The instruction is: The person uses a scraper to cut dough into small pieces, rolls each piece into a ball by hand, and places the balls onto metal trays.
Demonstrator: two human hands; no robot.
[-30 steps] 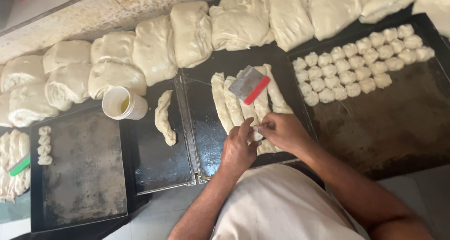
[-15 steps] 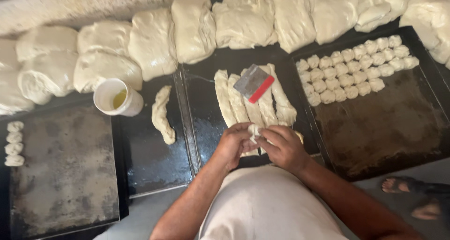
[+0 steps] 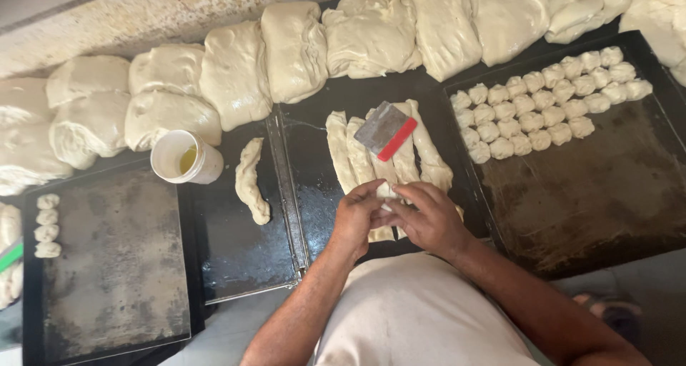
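While both pinch one dough strip (image 3: 386, 192), left hand (image 3: 355, 216) curled, right hand (image 3: 429, 219) fingers closed.

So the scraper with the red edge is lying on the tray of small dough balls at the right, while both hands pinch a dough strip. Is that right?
Not quite. The head view shows the scraper lying on the dough strips in the middle, not on the tray of dough balls. The left hand and right hand do meet on a strip.
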